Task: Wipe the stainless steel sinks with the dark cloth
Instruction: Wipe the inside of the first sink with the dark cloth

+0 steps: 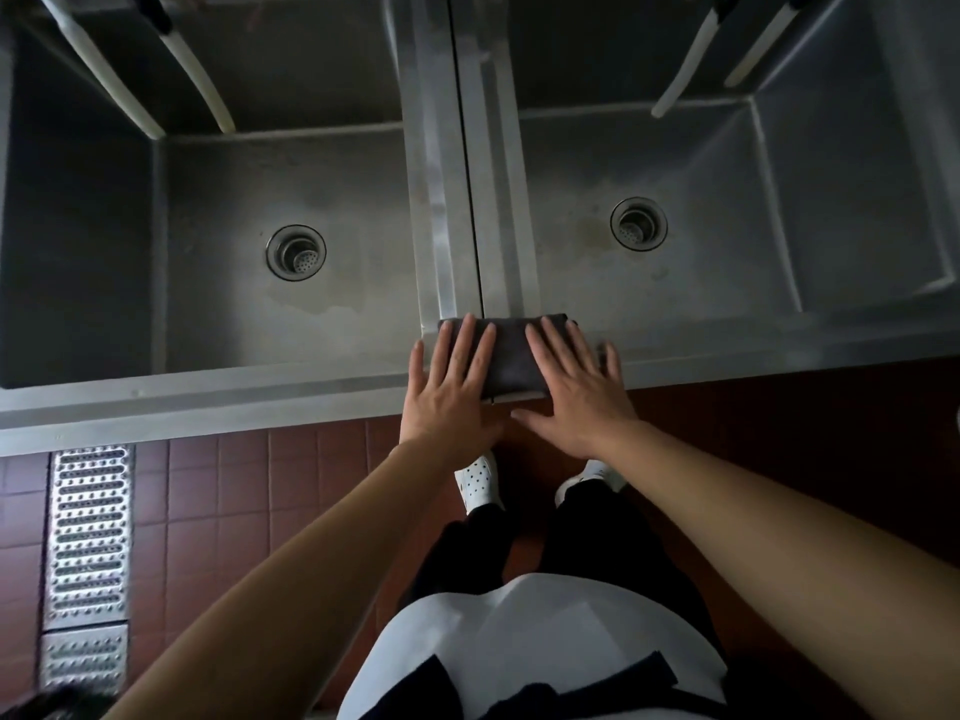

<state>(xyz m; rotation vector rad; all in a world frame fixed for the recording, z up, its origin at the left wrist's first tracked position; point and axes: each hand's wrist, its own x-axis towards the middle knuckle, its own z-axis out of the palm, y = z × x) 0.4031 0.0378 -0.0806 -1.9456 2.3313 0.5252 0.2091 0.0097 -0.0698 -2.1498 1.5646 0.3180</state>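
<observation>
Two stainless steel sinks are seen from above, a left sink [93,241] and a right sink [831,210], placed side by side with a narrow seam between their rims. A folded dark cloth [511,358] is laid flat on the front rim, exactly where the two sinks meet, so that it covers the seam. The left hand [449,394] is pressed on the left part of the cloth with its fingers straight and spread, nothing being gripped. The right hand [574,387] is pressed on the right part of the cloth in the same manner, fingers stretched out flat, the thumb pointing toward the left hand. Both palms reach over the front edge of the rim. A round strainer drain [296,253] is set in the floor of the left basin, and a second drain [639,224] in the floor of the right basin; pale stains are visible around both. White faucet spouts [200,70] hang over the back of the left basin, and two more spouts [685,70] over the right one. Below the sinks, a floor of reddish-brown tiles [218,511] is seen, with a perforated metal floor grate [88,532] on the left. White perforated clogs [480,480] and dark trousers are worn by the person.
</observation>
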